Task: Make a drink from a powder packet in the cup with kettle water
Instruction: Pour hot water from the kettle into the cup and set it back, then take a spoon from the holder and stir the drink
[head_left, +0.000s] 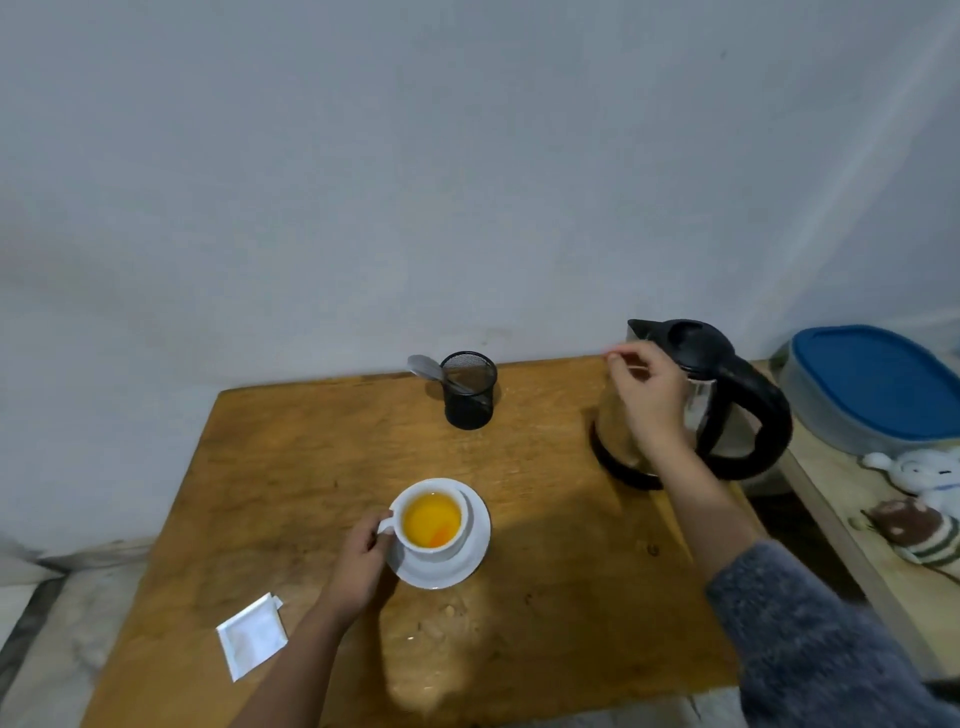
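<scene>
My left hand (363, 558) grips the handle of the cup (432, 520), which stands on its saucer (470, 564) near the middle of the bench (545, 545) and holds orange liquid with undissolved powder showing at the bottom. My right hand (647, 392) hovers loose and empty-looking in front of the kettle (727, 395), so the spoon (431, 370), leaning leftward in the mesh holder (469, 391), lies to its left and nearer to it than to the left hand; blur hides its fingertips, and the torn packet (252, 635) lies at the bench's near left edge
</scene>
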